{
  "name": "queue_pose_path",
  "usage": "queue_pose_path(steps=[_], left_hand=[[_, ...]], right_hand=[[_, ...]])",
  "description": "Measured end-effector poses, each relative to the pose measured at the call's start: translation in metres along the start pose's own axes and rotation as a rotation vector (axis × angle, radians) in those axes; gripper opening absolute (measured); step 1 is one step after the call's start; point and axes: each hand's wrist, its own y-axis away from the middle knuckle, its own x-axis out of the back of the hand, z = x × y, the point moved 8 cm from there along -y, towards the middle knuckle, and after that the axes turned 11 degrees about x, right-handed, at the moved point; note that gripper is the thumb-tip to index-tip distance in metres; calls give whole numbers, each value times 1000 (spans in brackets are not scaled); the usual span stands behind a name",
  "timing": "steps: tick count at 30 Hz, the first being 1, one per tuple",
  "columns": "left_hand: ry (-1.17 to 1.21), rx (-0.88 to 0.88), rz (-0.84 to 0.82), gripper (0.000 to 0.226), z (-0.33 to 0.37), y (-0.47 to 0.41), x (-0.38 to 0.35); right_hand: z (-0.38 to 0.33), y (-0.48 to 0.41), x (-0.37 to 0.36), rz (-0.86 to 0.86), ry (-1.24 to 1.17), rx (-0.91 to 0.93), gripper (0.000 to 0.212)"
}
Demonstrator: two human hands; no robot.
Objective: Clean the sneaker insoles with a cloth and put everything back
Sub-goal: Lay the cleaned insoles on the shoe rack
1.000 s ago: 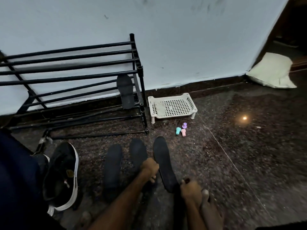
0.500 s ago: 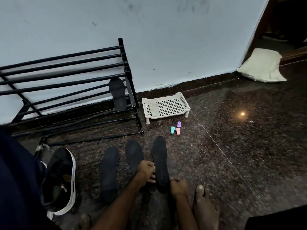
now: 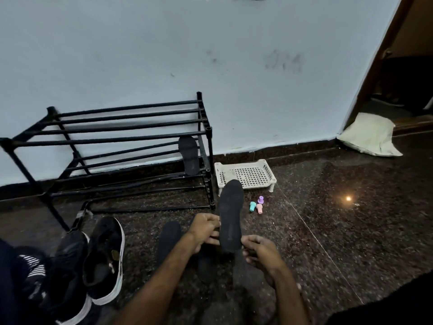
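Note:
Both of my hands hold one black insole point(image 3: 230, 214) lifted off the floor, toe end pointing away from me. My left hand point(image 3: 205, 228) pinches its left edge and my right hand point(image 3: 260, 250) grips its heel end. A second insole point(image 3: 168, 238) lies flat on the floor to the left. A third insole point(image 3: 206, 266) lies partly hidden under my hands. A fourth insole point(image 3: 189, 156) leans inside the black shoe rack point(image 3: 117, 137). Two black sneakers with white soles point(image 3: 105, 261) sit at the lower left.
A white perforated tray point(image 3: 267, 171) stands by the wall with a greyish patch in it. Three small pastel pieces point(image 3: 257, 204) lie in front of it. A cream cushion point(image 3: 370, 134) rests at the doorway on the right. The floor is dark polished stone.
The right-hand insole has come up off the floor into both hands. My left hand shifted from the middle insole to this one. The camera tilted up and back.

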Motion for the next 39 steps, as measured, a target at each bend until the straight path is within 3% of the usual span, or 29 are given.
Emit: queue_pose_path(steps=[3,8,12,17,27,33,39], left_hand=[[38,-80,-3,20,21,37,29],[181,-156,91,19,38,68,105],[281,-173,216,17,55,54,166],[242,-182,307,16,89,10,211],[122,-150,353,20,130,-101,232],[75,-132,386,11,129,-128,239],[69,-123,400,19,127,-136,237]], right_hand=[[-27,6,-26,-108,-14,48,12],[-49,1,-69,-125,-50,115,11],[-46,-17,-103,-76,-49,144,9],[-57,-63,-139,-61,3,184,16],[-92,-180,-174,-62,109,134,30],[-89,-201,-174,-69,120,98,35],[-78,-205,-174,-29,118,71,31]])
